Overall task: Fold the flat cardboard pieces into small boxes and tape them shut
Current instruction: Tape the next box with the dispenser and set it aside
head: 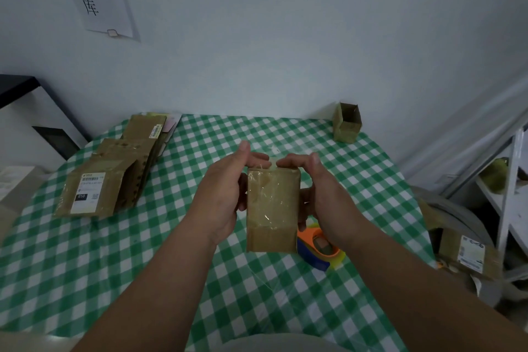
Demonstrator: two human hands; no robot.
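Note:
I hold a small brown cardboard box (271,208) upright above the middle of the table, clear tape glinting over its upper half. My left hand (225,194) grips its left side, fingers curled over the top far edge. My right hand (320,197) grips the right side, its fingertips at the top edge beside the left fingers. A stack of flat cardboard pieces (114,174) with shipping labels lies at the table's left. An orange and blue tape dispenser (320,246) rests on the cloth just below my right hand.
The table wears a green and white checked cloth (143,266). A folded open-topped box (347,123) stands at the far right corner by the wall. More labelled cardboard (468,254) and a white shelf (508,194) sit off the right edge.

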